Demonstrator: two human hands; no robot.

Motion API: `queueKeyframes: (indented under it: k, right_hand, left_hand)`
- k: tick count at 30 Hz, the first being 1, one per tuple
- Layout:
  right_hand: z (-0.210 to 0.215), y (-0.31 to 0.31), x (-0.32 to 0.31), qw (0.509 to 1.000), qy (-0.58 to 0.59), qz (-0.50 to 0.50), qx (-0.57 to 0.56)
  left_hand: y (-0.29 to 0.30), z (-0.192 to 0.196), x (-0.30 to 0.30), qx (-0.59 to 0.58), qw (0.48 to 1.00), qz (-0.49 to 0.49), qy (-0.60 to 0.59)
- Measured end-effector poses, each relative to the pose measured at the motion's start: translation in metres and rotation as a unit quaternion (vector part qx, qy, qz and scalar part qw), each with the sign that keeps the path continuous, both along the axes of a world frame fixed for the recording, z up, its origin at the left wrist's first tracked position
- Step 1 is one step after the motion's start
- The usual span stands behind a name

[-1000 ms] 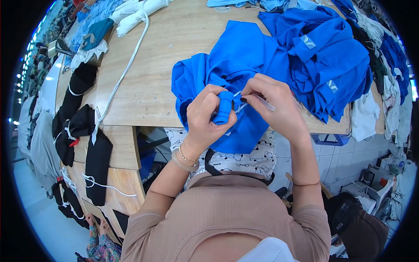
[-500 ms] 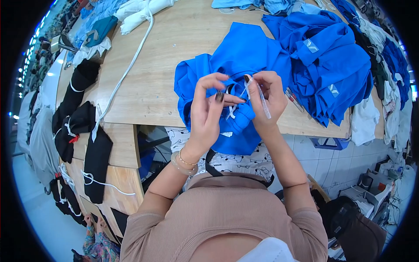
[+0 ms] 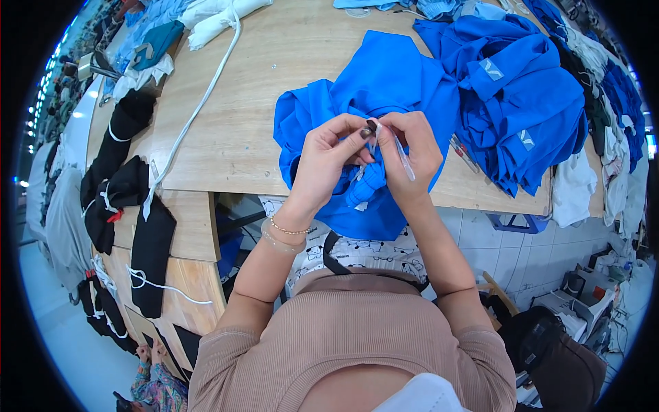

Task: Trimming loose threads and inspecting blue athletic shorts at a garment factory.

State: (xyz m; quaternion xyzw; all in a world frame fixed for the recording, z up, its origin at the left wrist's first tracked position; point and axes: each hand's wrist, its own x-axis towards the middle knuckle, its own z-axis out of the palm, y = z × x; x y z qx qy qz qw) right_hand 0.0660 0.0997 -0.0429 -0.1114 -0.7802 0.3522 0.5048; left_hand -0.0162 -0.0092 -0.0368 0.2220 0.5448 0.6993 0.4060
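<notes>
Garment (image 3: 388, 72) on table (image 3: 230, 137), overhanging edge; garment pile (image 3: 522, 103) right; cord (image 3: 200, 112) left; bundle (image 3: 130, 113) left of cord.

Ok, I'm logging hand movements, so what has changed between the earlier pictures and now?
The left hand has released its grip around the gathered blue band and closed to a pinch, reaching forward and right to meet the right hand. The right hand still holds a clear strip. The blue pile and black roll stayed put.

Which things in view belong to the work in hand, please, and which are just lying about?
In the work:
- left hand
- right hand
- blue garment
- clear strip, in the right hand

Apparently lying about:
- black cloth
- long white cord
- teal cloth
</notes>
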Motion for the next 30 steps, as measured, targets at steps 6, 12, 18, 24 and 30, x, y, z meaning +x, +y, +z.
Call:
queueKeyframes:
  k: [6,12,18,24,30]
  right_hand:
    - [-0.019,0.016,0.016,0.997,-0.076,0.032,-0.014]
    - [-0.052,0.05,0.055,0.875,-0.098,0.199,-0.431]
    - [0.001,0.029,0.043,0.591,0.161,0.453,-0.648]
    - [0.006,0.032,0.075,0.682,0.052,0.385,-0.619]
    - [0.022,0.036,0.068,0.736,-0.015,0.372,-0.566]
  left_hand:
    - [-0.012,-0.014,-0.003,0.036,0.997,0.035,-0.06]
    - [-0.026,-0.016,-0.007,0.133,0.972,0.06,-0.186]
    - [-0.022,-0.009,0.002,0.253,0.94,-0.019,-0.23]
    - [-0.053,0.008,-0.002,0.136,0.982,-0.024,-0.127]
    - [-0.039,0.018,0.001,0.014,0.994,-0.109,-0.006]
